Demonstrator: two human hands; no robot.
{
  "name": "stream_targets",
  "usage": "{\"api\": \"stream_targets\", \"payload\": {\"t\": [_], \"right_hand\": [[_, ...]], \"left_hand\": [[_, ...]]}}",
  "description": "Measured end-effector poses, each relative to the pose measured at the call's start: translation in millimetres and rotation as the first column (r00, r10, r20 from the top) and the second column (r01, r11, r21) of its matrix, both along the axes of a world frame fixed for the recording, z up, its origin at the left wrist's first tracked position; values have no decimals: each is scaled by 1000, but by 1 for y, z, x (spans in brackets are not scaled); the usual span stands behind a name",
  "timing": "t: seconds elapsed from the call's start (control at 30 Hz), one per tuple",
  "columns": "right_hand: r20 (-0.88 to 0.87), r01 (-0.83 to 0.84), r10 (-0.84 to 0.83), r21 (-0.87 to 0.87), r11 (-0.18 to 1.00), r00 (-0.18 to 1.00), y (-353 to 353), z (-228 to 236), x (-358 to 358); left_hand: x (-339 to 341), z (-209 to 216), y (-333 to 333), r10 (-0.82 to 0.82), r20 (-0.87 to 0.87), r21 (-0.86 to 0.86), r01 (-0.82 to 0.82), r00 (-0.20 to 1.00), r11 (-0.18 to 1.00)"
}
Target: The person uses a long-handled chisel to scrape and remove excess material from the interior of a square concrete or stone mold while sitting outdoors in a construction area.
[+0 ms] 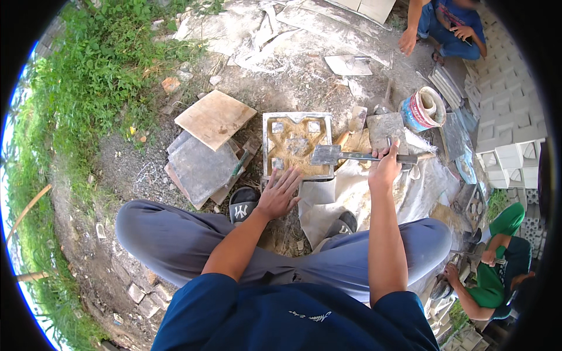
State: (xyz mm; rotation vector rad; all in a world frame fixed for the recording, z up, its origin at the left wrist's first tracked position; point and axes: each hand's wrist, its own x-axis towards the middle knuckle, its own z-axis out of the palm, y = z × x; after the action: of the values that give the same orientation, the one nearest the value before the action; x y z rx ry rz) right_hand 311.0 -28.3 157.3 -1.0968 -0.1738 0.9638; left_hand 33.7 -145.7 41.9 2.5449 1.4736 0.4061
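A square grey mold [265,140] lies before me, with tan sandy material in its recesses and small grey squares near its corners. My left hand [281,193] is open, fingers spread, with its fingertips at the mold's near-left edge. My right hand [384,165] is closed around a flat-bladed scraper [354,155]. The scraper's blade reaches over the mold's right edge, while its dark handle points right. Just beyond my right hand lies a square grey plate [385,127] with a small upright handle. Whether the blade touches the mold, I cannot tell.
Stacked flat slabs [205,167] lie to the left. A round bucket [422,109] stands at the right, near a whitish sheet [410,193]. One person [451,26] sits far right; another [497,275] works near right. Pale blocks [509,99] line the right side; grass [88,76] grows left.
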Motion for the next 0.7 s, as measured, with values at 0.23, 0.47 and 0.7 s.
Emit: {"api": "stream_targets", "payload": {"t": [0.23, 0.47, 0.7], "right_hand": [[-321, 105, -154, -162, 981, 935, -3, -29, 28], [-286, 84, -108, -95, 992, 952, -3, -26, 28], [-246, -174, 234, 244, 954, 940, -12, 16, -2]], "left_hand": [[4, 0, 21, 13, -30, 9, -13, 999, 1000], [20, 5, 25, 25, -58, 34, -23, 998, 999], [13, 8, 29, 261, -93, 94, -252, 961, 963]]}}
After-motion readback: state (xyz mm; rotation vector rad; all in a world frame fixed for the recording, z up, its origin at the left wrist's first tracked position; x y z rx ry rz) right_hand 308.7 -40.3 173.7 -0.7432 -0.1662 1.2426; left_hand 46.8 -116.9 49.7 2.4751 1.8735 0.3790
